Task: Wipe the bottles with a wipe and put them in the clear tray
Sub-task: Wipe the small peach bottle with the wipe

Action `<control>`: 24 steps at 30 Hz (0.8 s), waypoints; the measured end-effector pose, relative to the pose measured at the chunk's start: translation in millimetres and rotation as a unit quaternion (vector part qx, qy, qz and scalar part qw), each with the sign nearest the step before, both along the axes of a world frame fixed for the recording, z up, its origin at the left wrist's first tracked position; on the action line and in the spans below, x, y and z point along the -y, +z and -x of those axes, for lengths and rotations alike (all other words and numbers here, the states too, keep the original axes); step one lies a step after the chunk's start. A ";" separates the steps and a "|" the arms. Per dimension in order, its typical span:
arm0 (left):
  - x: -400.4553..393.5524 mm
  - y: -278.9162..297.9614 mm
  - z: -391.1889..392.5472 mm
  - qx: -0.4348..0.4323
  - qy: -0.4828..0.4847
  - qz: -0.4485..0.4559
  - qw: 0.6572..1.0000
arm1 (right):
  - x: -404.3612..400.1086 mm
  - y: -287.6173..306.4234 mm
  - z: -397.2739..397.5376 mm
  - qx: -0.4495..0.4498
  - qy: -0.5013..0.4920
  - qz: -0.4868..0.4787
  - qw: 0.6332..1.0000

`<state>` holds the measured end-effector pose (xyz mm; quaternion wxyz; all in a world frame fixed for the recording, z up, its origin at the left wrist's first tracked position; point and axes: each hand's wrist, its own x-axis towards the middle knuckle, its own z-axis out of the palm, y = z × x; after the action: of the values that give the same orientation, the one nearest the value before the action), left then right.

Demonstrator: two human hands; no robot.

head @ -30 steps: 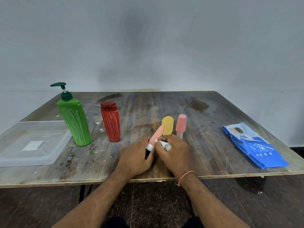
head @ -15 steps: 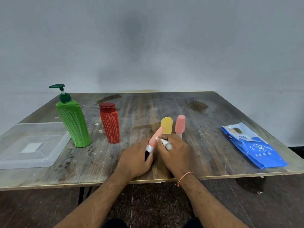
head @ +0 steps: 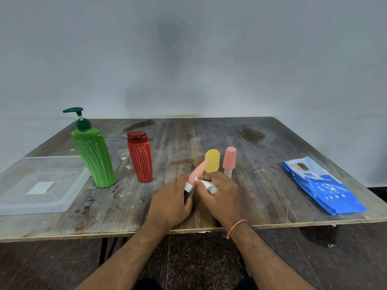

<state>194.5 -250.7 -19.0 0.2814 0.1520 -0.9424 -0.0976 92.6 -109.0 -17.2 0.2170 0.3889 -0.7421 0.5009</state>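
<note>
While your left hand (head: 170, 203) keeps a closed grip on the small pink squeeze tube with the white collar (head: 195, 175), tilting it up for access, your right hand (head: 219, 194) pinches the crumpled white wipe (head: 207, 184) against it; the clear plastic tray (head: 39, 185) waits far left on the tabletop (head: 261, 185).

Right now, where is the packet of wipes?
In the head view, the blue wipes packet lies flat near the right edge of the wooden table, to the right of the right hand and the standing pink tube.
</note>
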 end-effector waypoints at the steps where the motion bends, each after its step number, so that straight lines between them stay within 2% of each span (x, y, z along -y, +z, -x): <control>1: -0.8 0.6 -1.2 -0.005 0.006 0.000 1.000 | 0.3 -0.9 -0.3 -0.006 0.010 -0.003 1.000; 4: -4.0 3.5 -4.0 -0.011 0.018 -0.002 1.000 | 0.5 -2.4 -0.4 -0.019 0.031 -0.021 0.999; 11: -6.1 7.0 -3.7 -0.005 0.038 -0.004 0.999 | -0.4 -0.8 -1.2 -0.037 -0.009 -0.012 0.999; 18: -6.5 8.8 -5.4 0.004 0.032 -0.013 0.999 | 1.7 -2.5 -4.1 -0.094 0.019 -0.046 0.994; 24: -6.4 8.4 -5.3 -0.008 0.032 -0.003 0.999 | 3.1 -4.7 -1.6 -0.091 0.008 -0.027 0.995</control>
<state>199.8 -244.2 -10.6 0.2916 0.1820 -0.9345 -0.0927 94.1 -112.1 -21.9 0.2690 0.4444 -0.7296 0.4447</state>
